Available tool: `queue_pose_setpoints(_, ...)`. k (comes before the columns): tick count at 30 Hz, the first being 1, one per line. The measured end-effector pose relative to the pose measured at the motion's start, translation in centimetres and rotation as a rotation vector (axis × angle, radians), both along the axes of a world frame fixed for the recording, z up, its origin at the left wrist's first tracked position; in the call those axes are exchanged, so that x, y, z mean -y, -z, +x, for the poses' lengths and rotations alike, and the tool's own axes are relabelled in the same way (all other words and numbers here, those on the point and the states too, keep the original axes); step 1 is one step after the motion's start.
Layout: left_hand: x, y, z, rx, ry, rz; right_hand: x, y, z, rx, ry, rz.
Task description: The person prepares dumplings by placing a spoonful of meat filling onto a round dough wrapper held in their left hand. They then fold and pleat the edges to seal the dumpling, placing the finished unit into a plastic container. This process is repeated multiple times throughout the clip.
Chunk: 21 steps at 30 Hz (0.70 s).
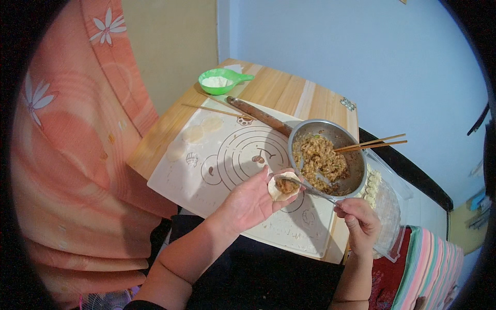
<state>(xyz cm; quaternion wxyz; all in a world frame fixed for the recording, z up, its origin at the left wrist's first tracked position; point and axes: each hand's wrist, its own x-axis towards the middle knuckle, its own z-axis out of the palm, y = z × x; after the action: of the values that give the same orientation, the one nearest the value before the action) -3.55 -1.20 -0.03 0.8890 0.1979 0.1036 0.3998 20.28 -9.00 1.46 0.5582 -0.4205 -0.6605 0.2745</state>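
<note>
Wrapper [275, 195] and filling [285, 185], cradled just beside the bowl [357, 178]

Your left hand [247, 204] lay palm up above the mat [318, 235], its grip half open, with the wrapper resting across the curled fingers rather than squeezed. Your right hand [360, 219] had its grip closed, thumb and fingers pinching the handle of a metal spoon [320, 193] whose far end met the filling.

The likeliest trouble, in my judgement, was a tear: the dough looked thin, and a hard push of the spoon could have split it over the gaps between your fingers. Tipping that palm could have slid the filling over the edge. The bowl seemed to reach the right side of the counter [281, 85], so a bump from your right hand could have tilted it; the chopsticks [380, 143] jutting over its rim (an easy thing to snag) could have flipped out.

The spoon's tip was lost in the filling, and the wrapper's underside was out of sight. You couldn't tell whether your left fingertips touched the bowl. The bowl and your right hand covered part of the clear tray [395, 245], and the pale rounds [194, 134] on the mat barely stood out.
</note>
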Motion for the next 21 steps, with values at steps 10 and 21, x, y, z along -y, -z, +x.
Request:
queue_pose_setpoints(10,0.0,0.5,-0.1,-0.028,-0.035,-0.034,0.4,-0.1,0.9,-0.048,0.031,0.003)
queue_pose_setpoints(21,0.7,0.5,1.0,-0.080,-0.194,0.022,1.8,-0.1,-2.0,-0.108,0.240,-0.037)
